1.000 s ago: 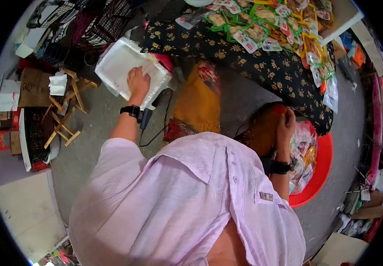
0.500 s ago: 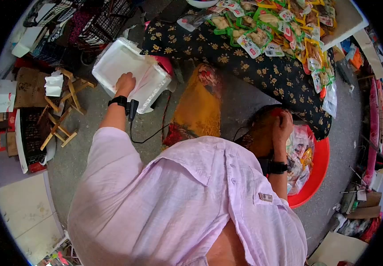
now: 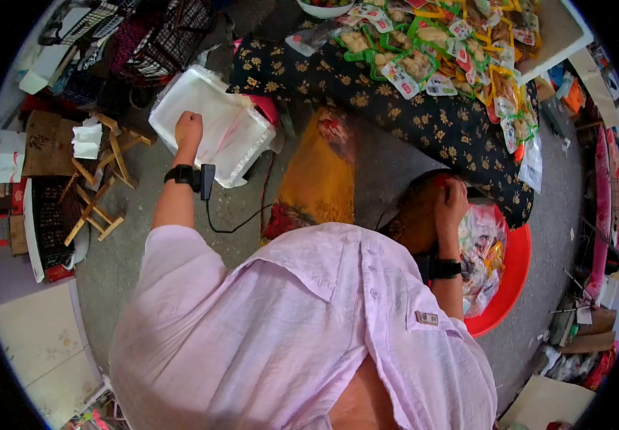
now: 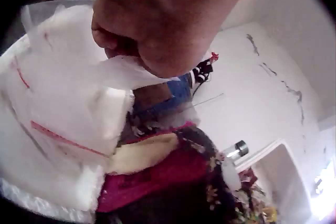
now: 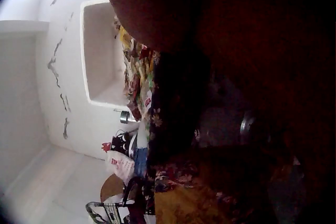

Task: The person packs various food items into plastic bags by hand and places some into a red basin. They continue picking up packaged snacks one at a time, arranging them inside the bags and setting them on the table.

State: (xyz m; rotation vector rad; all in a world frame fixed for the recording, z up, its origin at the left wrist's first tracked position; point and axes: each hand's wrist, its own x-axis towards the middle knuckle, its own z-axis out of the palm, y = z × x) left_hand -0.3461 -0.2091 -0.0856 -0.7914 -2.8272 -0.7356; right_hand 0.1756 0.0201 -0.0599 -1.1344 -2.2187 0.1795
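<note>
My left hand (image 3: 189, 129) is curled into a fist over a white foam box (image 3: 234, 174) lined with thin, translucent plastic. In the left wrist view the curled fingers grip a fold of this white plastic bag (image 4: 126, 71), which stretches from the hand across the box and carries red marks. My right hand (image 3: 451, 204) rests on the right knee (image 3: 417, 218), fingers loosely bent and holding nothing. Beside it, a red basin (image 3: 516, 276) contains several plastic packets (image 3: 483, 251). The right wrist view is mostly dark, with the fingers hidden.
Ahead, a table with a dark floral cloth (image 3: 367, 87) bears many sealed food packets (image 3: 413, 61) and a white bowl (image 3: 325, 10). Wooden folding stools (image 3: 112, 168) stand at left near a wire basket cart (image 3: 162, 46). A black cable (image 3: 227, 231) hangs from the left wrist camera.
My left hand has gone from spread flat on the plastic in the box to a fist gripping it, and has moved left toward the box's left side. The right hand stays on the knee.
</note>
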